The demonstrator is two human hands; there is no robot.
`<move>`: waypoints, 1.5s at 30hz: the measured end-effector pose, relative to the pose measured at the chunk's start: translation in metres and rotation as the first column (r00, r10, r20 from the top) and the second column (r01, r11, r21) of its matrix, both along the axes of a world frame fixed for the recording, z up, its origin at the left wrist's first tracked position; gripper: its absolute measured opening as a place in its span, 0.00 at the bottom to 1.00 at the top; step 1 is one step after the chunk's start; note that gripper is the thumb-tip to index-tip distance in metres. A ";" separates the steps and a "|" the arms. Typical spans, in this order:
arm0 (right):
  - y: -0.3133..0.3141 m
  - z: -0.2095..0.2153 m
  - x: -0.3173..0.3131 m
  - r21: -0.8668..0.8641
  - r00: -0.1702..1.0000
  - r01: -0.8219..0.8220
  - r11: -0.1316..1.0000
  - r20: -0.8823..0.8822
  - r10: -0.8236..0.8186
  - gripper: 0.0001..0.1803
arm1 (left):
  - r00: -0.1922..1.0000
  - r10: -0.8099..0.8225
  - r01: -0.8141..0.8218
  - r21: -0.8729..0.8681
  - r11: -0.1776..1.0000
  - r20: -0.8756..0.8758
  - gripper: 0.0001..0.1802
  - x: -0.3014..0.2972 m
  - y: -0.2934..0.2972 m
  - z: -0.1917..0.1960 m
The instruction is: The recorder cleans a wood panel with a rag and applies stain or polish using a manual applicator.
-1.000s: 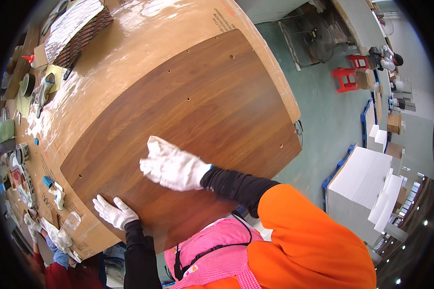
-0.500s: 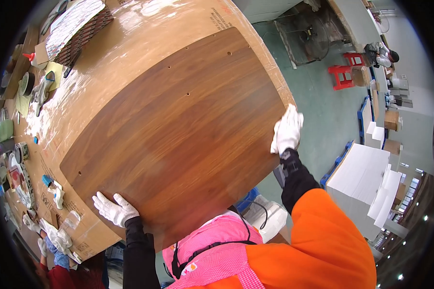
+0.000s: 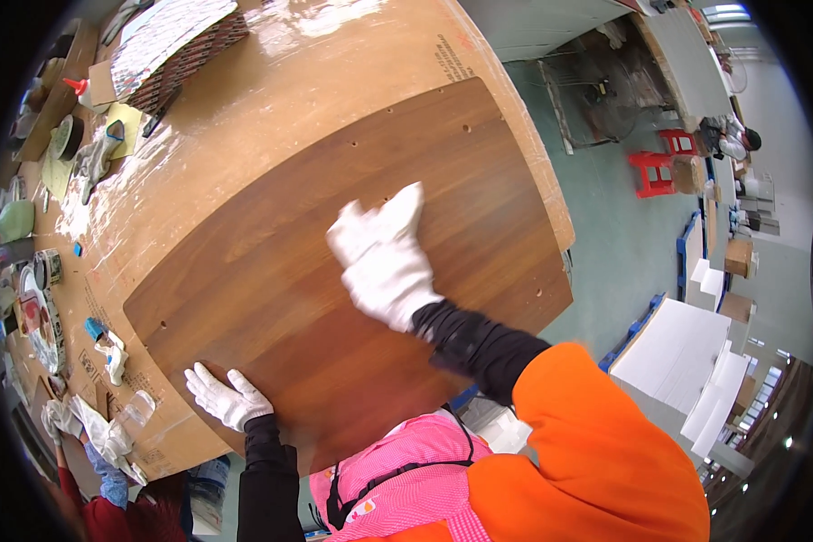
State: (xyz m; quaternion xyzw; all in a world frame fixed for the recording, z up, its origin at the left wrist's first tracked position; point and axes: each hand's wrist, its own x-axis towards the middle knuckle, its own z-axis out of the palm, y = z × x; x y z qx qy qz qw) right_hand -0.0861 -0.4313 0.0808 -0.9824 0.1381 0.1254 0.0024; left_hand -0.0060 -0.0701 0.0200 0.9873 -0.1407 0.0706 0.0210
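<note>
A large brown wood-grain panel (image 3: 271, 244) with one curved side and several small holes lies flat on the cardboard-covered table (image 3: 334, 54). My left hand (image 3: 228, 397), in a white glove, rests open with spread fingers on the panel's near left edge. Over the middle of the panel is my right hand (image 3: 384, 266), also white-gloved and slightly blurred. Its fingers stick out apart, and I see nothing held in them. Whether it touches the surface I cannot tell.
A patterned box (image 3: 185, 54), a red-tipped bottle (image 3: 79, 88), a tape roll (image 3: 67, 138) and cloths crowd the table's left side. At lower left is another person's red sleeve (image 3: 108, 519). Red stools (image 3: 650, 173) and stacked white boards (image 3: 668, 348) stand off to the right.
My right hand has left the panel's right edge and swung inward and to the left over its middle. The left hand stays on the near left edge.
</note>
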 end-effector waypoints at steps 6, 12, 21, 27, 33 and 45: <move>0.016 0.002 0.097 0.003 0.912 -0.316 0.949 0.275 0.303 0.29 | 1.000 0.004 -0.004 -0.013 1.000 -0.030 0.37 -0.003 -0.004 0.007; -0.178 -0.009 0.092 -0.449 0.978 0.084 0.889 -0.132 -0.159 0.18 | 0.997 0.028 -0.028 0.001 1.000 -0.076 0.39 -0.001 -0.008 0.010; -0.165 -0.029 0.070 -0.699 0.992 0.047 0.714 -0.050 -0.115 0.27 | 0.991 0.052 -0.051 0.015 0.999 -0.119 0.45 -0.003 -0.016 0.019; 0.080 -0.028 0.148 0.105 0.924 -0.172 0.979 0.362 0.124 0.37 | 0.977 0.082 -0.074 0.048 0.996 -0.199 0.46 -0.003 -0.015 0.019; 0.244 -0.033 0.231 0.509 0.855 -0.475 0.717 0.460 0.240 0.24 | 0.975 0.098 -0.095 0.029 0.995 -0.199 0.44 -0.003 -0.012 0.010; 0.034 -0.033 0.197 0.149 0.863 -0.290 0.945 0.468 0.191 0.12 | 0.979 0.069 -0.069 0.006 0.998 -0.193 0.47 -0.004 -0.015 0.022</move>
